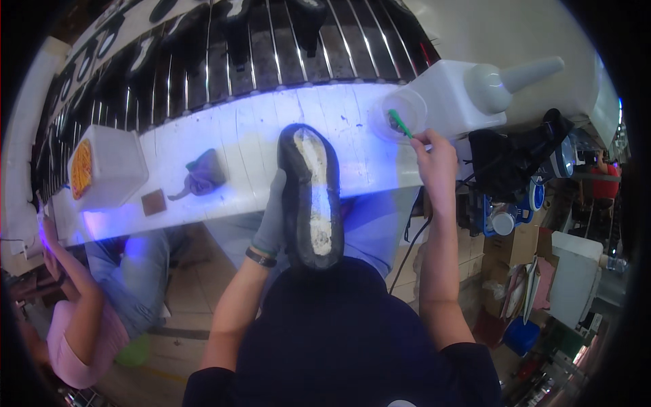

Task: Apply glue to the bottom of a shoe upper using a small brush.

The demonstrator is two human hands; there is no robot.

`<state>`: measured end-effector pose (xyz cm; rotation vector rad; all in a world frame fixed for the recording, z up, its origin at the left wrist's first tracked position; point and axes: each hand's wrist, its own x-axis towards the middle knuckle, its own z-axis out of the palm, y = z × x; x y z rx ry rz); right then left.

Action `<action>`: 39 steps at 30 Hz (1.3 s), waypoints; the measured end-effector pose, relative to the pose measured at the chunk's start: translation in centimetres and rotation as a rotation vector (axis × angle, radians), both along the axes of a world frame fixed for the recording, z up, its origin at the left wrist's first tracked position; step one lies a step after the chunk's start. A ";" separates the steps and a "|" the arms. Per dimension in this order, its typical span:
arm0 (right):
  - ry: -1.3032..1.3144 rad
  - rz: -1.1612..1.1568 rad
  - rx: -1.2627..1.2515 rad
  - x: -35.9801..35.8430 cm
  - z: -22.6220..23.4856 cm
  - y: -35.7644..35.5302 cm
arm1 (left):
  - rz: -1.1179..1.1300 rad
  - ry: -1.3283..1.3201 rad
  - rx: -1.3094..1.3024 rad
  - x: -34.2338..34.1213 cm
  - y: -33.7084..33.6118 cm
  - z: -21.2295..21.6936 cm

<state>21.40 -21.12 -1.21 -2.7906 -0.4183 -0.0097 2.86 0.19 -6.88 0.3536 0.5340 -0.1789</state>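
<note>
Shoe (296,197), black, underside up with a pale strip (317,203) down its middle, across near edge of white table (237,129), close above the lap (380,234); whether resting on the edge, cannot tell. Held along its left side by grey-gloved left hand (271,214): thumb against the flank, other fingers hidden behind, so cannot tell how far closed. Right hand (434,154) well apart, thumb and fingers pinched on a slim green tool (401,123), far end at a clear cup (374,114); depth and load, cannot tell.

Risks, as judged: tipped cup, from sideways drag of tool against its wall; drips on table or lap, from an overloaded tip; twisted or dropped shoe, from a one-sided hold under pressure; bumped white bottle (451,95), just beside the cup, from a wide wrist swing.
</note>
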 end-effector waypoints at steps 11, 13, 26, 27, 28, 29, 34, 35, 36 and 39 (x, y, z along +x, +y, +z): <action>0.564 -0.156 1.097 0.1 -2.4 -1.3 | 0.017 0.051 0.029 -0.5 0.1 -1.7; 0.606 -0.041 1.174 -0.1 -0.7 -0.3 | -0.069 0.000 0.161 -0.2 0.0 -1.6; 0.538 0.608 0.548 -4.6 3.6 4.5 | 0.069 -0.074 0.080 -0.1 -0.1 -2.4; 0.501 0.604 0.501 -4.3 3.5 4.9 | 0.055 -0.066 0.094 -0.1 -0.1 -2.2; 0.463 0.600 0.455 -4.1 3.4 5.4 | 0.062 -0.064 0.088 -0.1 0.0 -2.0; 0.448 0.613 0.459 -3.8 3.1 5.9 | 0.063 -0.081 0.126 -0.1 0.1 -1.6; 0.433 0.593 0.377 -2.0 2.2 8.6 | 0.073 -0.087 0.101 0.0 0.2 -0.6; 0.415 0.560 0.313 -1.6 1.8 9.1 | 0.082 -0.080 0.115 0.1 0.2 -0.5; 0.398 0.528 0.247 -1.1 1.5 9.7 | 0.092 -0.071 0.128 0.0 0.2 -0.5; 0.333 0.539 0.164 0.6 -0.2 11.5 | 0.099 -0.070 0.149 -0.1 0.1 -0.6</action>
